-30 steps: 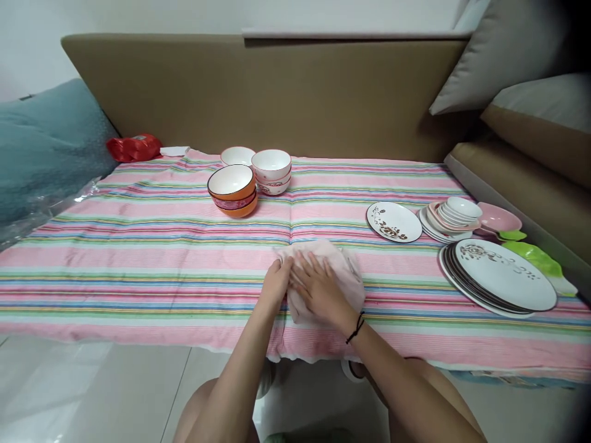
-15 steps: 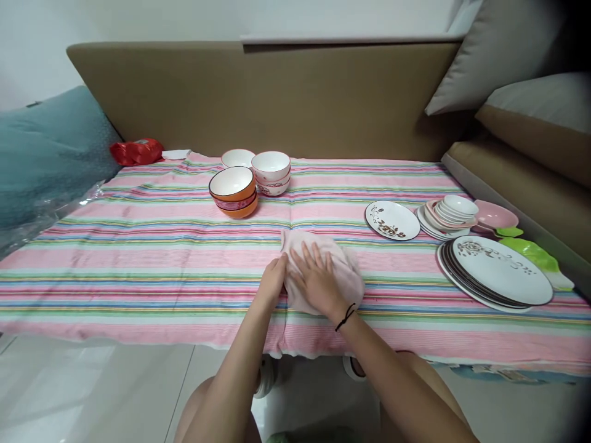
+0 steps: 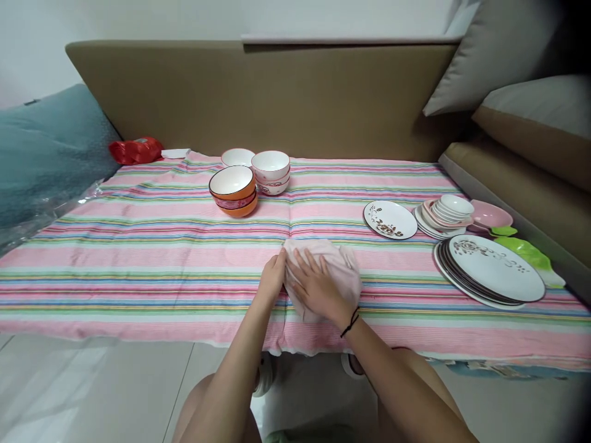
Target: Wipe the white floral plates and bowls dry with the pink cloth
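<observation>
A pale pink cloth (image 3: 339, 261) lies bunched near the front edge of the bedding, spread over something with a rounded outline. What lies under it is hidden; a sliver of dark edge shows beside my left hand. My left hand (image 3: 273, 274) is closed at the left side of this covered thing, thumb on top and fingers out of sight. My right hand (image 3: 318, 286) presses down on the cloth, palm down with fingers extended and somewhat apart. A black cord (image 3: 349, 323) circles the right wrist.
Stacked bowls (image 3: 233, 191) and white bowls (image 3: 271, 172) stand at the back. To the right are a flowered plate (image 3: 390, 219), stacked oval plates (image 3: 498, 267), small white dishes (image 3: 455, 206), a pink dish (image 3: 492, 214) and a green leaf-shaped dish (image 3: 526, 255). A red bundle (image 3: 136, 151) lies far left.
My right hand has shifted slightly left and down on the cloth, and the cloth's upper edge has shifted with it. My left hand stays at the same side.
</observation>
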A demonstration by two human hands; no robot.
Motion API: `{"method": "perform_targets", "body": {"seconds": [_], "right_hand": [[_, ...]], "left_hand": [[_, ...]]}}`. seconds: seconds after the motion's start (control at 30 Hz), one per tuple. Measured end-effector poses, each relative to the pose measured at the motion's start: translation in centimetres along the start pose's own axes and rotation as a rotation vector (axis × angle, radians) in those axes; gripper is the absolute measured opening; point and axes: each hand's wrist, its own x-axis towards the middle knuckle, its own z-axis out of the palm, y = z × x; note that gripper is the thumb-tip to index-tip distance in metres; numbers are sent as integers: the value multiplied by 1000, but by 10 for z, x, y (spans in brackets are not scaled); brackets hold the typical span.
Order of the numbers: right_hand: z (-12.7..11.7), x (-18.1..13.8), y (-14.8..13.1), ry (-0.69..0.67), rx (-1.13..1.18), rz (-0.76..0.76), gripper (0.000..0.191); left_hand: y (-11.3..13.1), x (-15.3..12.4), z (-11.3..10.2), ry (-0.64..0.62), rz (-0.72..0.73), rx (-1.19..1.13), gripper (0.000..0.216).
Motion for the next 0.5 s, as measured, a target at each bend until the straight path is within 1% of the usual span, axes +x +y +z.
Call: {"method": "perform_targets", "body": {"seconds": [0.07, 0.13, 0.23, 0.37, 0.5], "right_hand": [[0, -3, -4, -1, 44, -34, 51], [1, -5, -6, 0, 70, -11, 51], [2, -2, -2, 8, 61, 71, 55], [2, 2, 5, 49, 3, 204, 57], [5, -4, -1, 95, -34, 319, 58]], "left_hand": [[-1, 1, -1, 12, 5, 23, 45], [-1, 2, -1, 25, 28, 70, 43], [0, 3, -1, 4, 46, 83, 40], [0, 6, -2, -31, 28, 69, 40], [-3, 9, -1, -15, 14, 99, 32]]}}
